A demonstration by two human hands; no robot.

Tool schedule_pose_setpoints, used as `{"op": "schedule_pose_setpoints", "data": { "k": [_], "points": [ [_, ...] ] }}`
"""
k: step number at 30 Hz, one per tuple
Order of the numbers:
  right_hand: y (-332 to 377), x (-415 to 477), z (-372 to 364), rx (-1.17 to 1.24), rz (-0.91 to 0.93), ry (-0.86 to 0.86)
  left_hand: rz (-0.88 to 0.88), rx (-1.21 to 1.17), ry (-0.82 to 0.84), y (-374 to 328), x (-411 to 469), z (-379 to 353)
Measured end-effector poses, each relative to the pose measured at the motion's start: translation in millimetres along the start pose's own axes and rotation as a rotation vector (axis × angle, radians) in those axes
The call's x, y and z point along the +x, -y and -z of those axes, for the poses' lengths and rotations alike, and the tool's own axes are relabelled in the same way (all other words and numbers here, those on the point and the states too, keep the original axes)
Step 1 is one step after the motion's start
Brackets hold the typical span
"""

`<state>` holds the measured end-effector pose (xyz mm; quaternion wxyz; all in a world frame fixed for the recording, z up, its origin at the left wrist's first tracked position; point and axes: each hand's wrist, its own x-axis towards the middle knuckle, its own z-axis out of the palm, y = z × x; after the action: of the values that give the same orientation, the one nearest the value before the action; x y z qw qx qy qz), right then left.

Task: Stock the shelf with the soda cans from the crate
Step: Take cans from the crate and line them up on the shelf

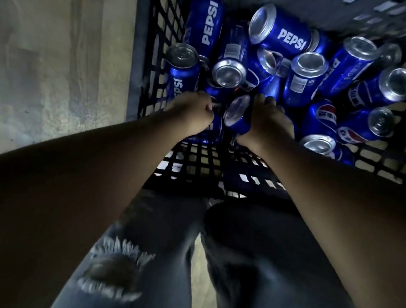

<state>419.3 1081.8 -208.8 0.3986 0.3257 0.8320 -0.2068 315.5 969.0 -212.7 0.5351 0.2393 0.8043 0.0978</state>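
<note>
The right hand (268,123) is wrapped round a blue aluminium soda can (237,118), which is tilted so that its silver end faces the camera. The fingers curl over its far side, so this can is firmly grasped. Just left of it, the left hand (194,112) curls its fingers down onto a second blue can (214,129) lying beneath it. This reads as a hold, though the fingertips are hidden.

Both cans sit low inside the black plastic lattice crate (145,44), at its near side. Beyond the grips and to their right lies the heap of blue cans (305,79), jumbled on top of one another, some on their sides and some end-up. Left of the crate is pale wooden floor (40,46), and nearer than the hands are torn blue jeans (164,268).

No shelf is in view, so how many cans stand on it cannot be told. Judging by the crate, most of the stocking is left: a pickup is under way, and over a dozen cans wait.
</note>
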Motion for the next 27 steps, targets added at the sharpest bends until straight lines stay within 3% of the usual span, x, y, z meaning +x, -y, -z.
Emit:
{"op": "schedule_pose_setpoints", "data": {
  "k": [6,17,21,27],
  "points": [
    [16.6,-54.2,53.3,0.104,0.028,-0.020,0.155,-0.315,-0.005,-23.4,-48.6,37.3],
    [59.0,-174.6,152.0,0.371,0.012,-0.068,0.318,-0.496,0.055,-70.6,-178.9,114.4],
    [75.8,-212.6,186.3,0.601,-0.028,-0.135,0.343,-0.548,0.061,-84.1,-220.2,133.7],
    [98.0,-270.6,238.4,0.777,-0.012,-0.214,0.350,-0.656,-0.001,-106.6,-291.0,167.6]
  ]
}}
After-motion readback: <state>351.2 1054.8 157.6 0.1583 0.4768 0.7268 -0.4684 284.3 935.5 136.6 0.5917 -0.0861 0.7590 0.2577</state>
